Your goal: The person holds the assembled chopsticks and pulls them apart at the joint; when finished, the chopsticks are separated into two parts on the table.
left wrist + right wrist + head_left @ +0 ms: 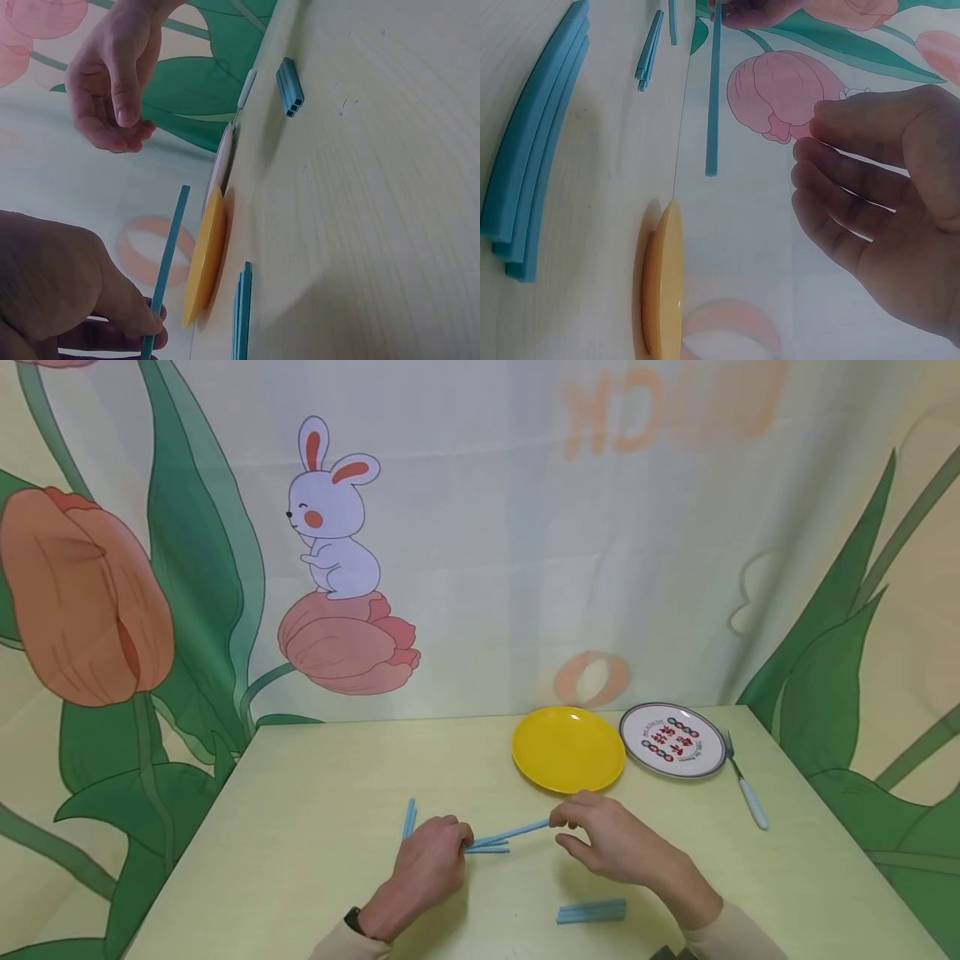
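Observation:
A thin light-blue stick (pixel 169 259) is pinched between the thumb and fingers of my left hand (pixel 431 864), raised above the table. Its free end points toward my right hand (pixel 611 839). Both wrist views show a gap between that end and the right hand, whose fingers are loosely bent around nothing. Beneath the left hand lie several similar blue sticks (pixel 492 851), partly covered by it in the head view. Closer to me, below the right hand, a small bundle of blue sticks (pixel 592 912) lies side by side on the table.
More blue sticks (pixel 408 818) lie just beyond the left hand. A yellow plate (pixel 568 750) stands at the back, beside a white patterned plate (pixel 672 740). A fork (pixel 748 793) with a pale handle lies to their right. A printed curtain (pixel 480 543) hangs behind the table (pixel 315 810).

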